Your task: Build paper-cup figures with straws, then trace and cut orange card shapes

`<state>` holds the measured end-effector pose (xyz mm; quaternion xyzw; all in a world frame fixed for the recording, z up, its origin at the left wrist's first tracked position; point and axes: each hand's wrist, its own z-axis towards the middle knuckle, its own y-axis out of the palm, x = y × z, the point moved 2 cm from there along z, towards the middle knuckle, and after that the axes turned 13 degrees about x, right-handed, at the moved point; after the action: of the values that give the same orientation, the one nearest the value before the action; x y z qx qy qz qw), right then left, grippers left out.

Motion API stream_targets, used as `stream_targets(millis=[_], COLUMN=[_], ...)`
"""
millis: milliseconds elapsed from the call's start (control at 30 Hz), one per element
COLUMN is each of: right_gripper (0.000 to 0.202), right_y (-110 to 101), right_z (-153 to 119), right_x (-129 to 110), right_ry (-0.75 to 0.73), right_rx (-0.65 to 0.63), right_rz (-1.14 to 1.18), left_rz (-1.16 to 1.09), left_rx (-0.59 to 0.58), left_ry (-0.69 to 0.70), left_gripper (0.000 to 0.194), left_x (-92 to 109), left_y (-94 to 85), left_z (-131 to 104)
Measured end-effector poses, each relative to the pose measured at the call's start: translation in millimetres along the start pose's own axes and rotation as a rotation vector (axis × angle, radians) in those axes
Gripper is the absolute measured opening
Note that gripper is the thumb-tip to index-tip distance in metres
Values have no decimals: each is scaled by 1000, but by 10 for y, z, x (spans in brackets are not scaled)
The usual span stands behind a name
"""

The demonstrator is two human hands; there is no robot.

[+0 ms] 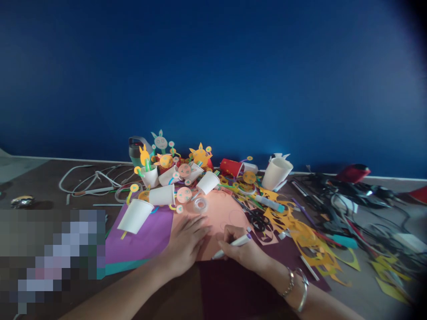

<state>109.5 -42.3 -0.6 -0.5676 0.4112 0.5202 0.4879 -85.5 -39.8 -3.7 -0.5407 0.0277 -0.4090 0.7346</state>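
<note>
My left hand point(190, 242) lies flat on a salmon-pink paper sheet point(216, 209), fingers stretched out. To its right, my right hand point(242, 251) grips a white marker point(236, 242) with a purple end, its lower tip at the sheet's near edge. Faint circle outlines show on the pink paper right of centre. A roll of clear tape point(200, 205) rests just beyond my left fingers. Purple paper point(147, 235) spreads to the left, with a tipped white paper cup point(135, 216) on it. Black-handled scissors point(258, 218) lie right of the pink sheet.
Paper cups with animal faces, one orange point(200, 156), crowd the back. A white cup point(277, 172) stands at back right. Yellow paper scraps point(305, 238), a glue stick point(269, 203) and tangled black cables point(353, 200) cover the right side. White cable point(90, 192) coils at left.
</note>
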Motion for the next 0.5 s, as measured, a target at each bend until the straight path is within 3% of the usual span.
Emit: stream_targets(millis=[500], right_gripper=[25], right_y=[10], right_z=[6], right_x=[-34], right_ry=[-9], right_rx=[11], right_rz=[-80], left_rz=[8], left_rx=[-18], left_ry=[-20], left_gripper=[38], left_x=[41], left_y=[-27], left_z=[24])
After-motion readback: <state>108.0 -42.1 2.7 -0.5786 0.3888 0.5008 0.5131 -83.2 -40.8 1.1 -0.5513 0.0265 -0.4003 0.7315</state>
